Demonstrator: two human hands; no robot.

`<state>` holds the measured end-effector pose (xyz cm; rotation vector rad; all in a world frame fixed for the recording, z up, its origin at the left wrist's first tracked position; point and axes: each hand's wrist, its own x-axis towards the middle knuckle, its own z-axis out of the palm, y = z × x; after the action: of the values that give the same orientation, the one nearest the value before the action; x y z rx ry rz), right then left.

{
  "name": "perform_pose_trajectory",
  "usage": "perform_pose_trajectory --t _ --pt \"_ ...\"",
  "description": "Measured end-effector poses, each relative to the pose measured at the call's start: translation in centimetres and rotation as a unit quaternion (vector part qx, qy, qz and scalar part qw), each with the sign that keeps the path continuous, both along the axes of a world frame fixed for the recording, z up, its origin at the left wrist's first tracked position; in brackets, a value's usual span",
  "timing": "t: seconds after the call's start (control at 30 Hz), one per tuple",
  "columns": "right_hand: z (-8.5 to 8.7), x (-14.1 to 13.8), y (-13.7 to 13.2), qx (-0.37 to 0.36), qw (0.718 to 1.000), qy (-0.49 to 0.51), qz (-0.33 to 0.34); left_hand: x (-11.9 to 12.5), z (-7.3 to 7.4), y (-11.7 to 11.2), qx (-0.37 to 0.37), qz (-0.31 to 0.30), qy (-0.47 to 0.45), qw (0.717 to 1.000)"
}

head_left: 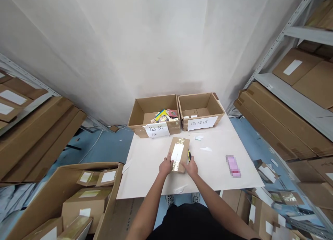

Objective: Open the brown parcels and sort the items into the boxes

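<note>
The box [178, 152] is lying lengthwise outward, left hand [165, 165] gripping its left side, right hand [191, 167] clutching a cutter [189, 154] at its right.

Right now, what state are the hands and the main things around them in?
Parcel: flat on the table, taped, apparently closed.
Yellow-and-black tool: held, tip unclear.
Left hand: on the parcel's left edge.
Right hand: closed around the tool.
Left box: open, colourful packets inside.
Right box: open, white items inside.
Large carton: open, packages inside.
Pink item: on the table, blurred.
</note>
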<state>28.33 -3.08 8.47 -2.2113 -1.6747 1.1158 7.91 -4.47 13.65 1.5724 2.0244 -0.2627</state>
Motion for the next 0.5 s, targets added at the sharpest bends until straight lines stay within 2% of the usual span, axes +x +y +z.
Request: perform_pose_trajectory --t 0.07,0.17,0.27,0.33,0.4,0.5 --pt "-0.3 -0.1 0.0 0.003 1.000 -0.010 0.013 1.4 -0.6 -1.0 0.006 0.040 0.014 0.999" --pt "1.4 0.8 4.2 0.044 0.998 -0.039 0.021 4.7 -0.7 -1.9 -0.003 0.065 -0.003 0.998" --pt "4.1 2.6 9.3 0.096 0.994 -0.059 0.000 7.6 -0.3 -1.2 0.001 0.019 -0.043 0.999" --pt "5.3 4.2 10.9 0.135 0.989 -0.053 -0.031 8.1 0.0 -0.1 0.029 -0.016 -0.044 0.998" --pt "5.5 6.1 10.6 0.151 0.987 -0.016 -0.056 7.3 0.1 1.3 0.070 -0.066 -0.036 0.995" --pt "4.1 8.9 7.8 0.116 0.986 0.093 -0.074 5.4 -0.5 3.0 0.081 -0.174 -0.037 0.981"
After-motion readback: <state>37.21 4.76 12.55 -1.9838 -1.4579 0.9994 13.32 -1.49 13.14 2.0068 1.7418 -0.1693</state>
